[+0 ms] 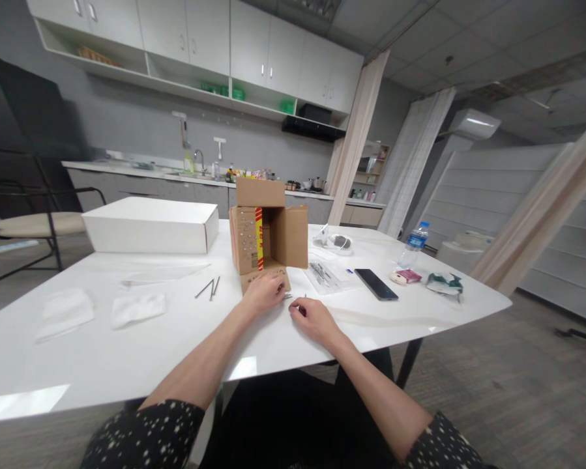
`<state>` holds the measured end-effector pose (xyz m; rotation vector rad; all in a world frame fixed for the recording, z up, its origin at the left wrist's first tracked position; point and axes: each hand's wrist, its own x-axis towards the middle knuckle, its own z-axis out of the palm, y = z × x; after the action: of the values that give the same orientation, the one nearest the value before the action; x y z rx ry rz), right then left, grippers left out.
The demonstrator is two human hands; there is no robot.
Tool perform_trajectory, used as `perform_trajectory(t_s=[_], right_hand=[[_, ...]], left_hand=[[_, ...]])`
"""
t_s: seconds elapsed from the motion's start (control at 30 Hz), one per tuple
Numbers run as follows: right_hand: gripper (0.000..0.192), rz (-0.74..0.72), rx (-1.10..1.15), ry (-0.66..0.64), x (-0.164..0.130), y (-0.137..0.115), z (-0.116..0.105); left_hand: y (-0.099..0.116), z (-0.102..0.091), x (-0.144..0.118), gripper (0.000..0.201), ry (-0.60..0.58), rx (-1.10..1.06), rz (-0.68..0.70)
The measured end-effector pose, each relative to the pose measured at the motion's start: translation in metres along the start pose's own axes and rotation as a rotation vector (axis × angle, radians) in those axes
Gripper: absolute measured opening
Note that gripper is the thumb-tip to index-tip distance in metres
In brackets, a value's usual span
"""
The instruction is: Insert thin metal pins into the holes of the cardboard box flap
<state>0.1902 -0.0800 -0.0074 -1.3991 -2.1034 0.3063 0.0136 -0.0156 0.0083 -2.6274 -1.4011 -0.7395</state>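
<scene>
Fingers of our left hand (266,291) are curled down over the near flap of the small brown cardboard box (268,231), which stands open toward us near the middle of the glossy white table (102,345); whether they pinch anything we cannot tell. Fingers of our right hand (313,317) are drawn together just right of it, apparently nipping a thin grey metal pin (304,301) (too small to be certain).

The box's left flap, with a red and yellow striped tape edge, carries rows of small pale dots, possibly pin heads. Two more thin metal pins (209,288) lie loose on the table left of the box, with a folded white cloth (137,307) nearer left. A flat white carton (150,223) sits at far left. A black smartphone (375,284) and a clear water bottle (414,244) lie to the right.

Risks, as we judge them: the pins are slender and the tabletop slick, so a loose pinch could drop one and let it roll off. Pressing on the flap could shift the light box.
</scene>
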Motion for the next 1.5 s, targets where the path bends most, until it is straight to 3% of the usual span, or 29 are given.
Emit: perform_trajectory(t_s=[0.37, 1.5], right_hand=[[0.021, 0.000, -0.002, -0.007, -0.0001, 0.0006, 0.0010], [0.022, 0.016, 0.010, -0.005, -0.0001, -0.0001, 0.0004]], left_hand=[[0.0013, -0.0022, -0.0044, 0.016, -0.072, -0.009, -0.021], [0.0049, -0.0069, -0.0055, 0.018, -0.109, -0.003, -0.027]])
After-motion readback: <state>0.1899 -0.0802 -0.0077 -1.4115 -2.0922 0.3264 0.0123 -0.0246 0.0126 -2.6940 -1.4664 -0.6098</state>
